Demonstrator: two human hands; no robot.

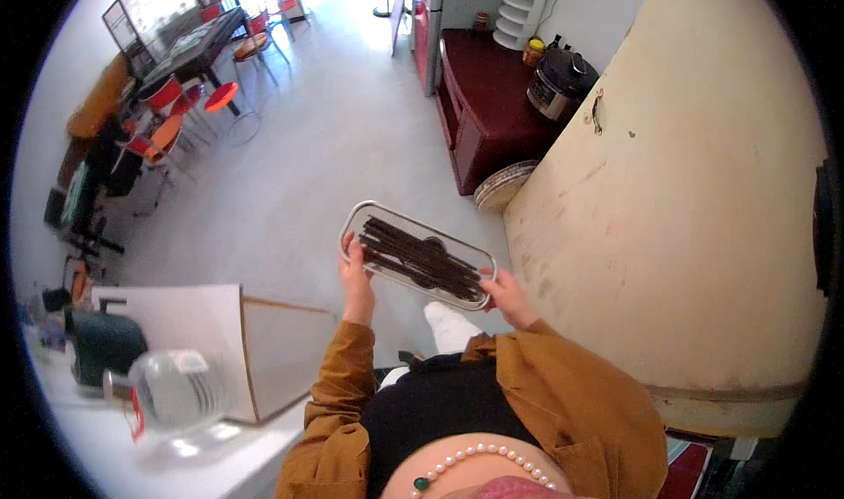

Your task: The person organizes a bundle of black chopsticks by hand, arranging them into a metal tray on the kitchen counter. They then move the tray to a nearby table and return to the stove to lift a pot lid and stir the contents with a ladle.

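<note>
Between my hands is a long rounded wire-mesh basket with a pale metal rim, carried above the floor in front of my body. My left hand grips its left end, thumb over the rim. At the right end my right hand holds the rim the same way. Several dark brown chopsticks lie lengthwise in the basket, roughly parallel. The basket tilts down towards the right in the picture. My fingers beneath it are mostly hidden.
A dark red cabinet bears an electric pressure cooker and a yellow-lidded jar. Right of me stands a cream door. On a white counter at lower left are a clear plastic bottle and a dark green container. Red chairs surround a far table.
</note>
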